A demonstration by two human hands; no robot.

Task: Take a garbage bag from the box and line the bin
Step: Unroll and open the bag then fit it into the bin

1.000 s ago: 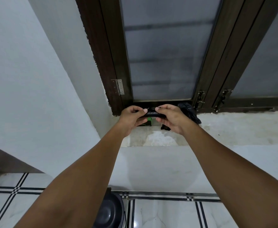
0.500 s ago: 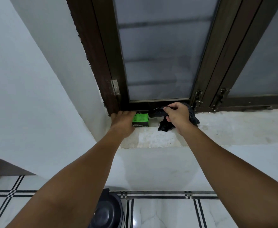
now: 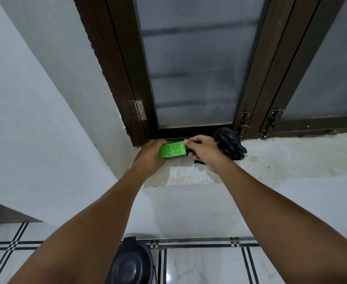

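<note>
A bright green garbage bag box (image 3: 171, 150) is lifted just above the window sill (image 3: 291, 158), its left end gripped by my left hand (image 3: 148, 154). My right hand (image 3: 204, 150) is closed on a black roll of bags (image 3: 187, 149) right at the box's right end; most of the roll is hidden by my fingers. A loose crumpled black garbage bag (image 3: 230, 145) lies on the sill just right of my right hand. The bin (image 3: 131, 263), dark with a black lid on it, stands on the floor below between my forearms.
A dark wooden window frame (image 3: 131, 78) with frosted glass rises behind the sill, with latches (image 3: 244, 121) at its base. A white wall closes in on the left. The floor has white tiles with black stripes (image 3: 209, 263).
My left hand has taken the green box off the sill and tilted it up. My right hand has brought the black roll leftwards to the box's right end.
</note>
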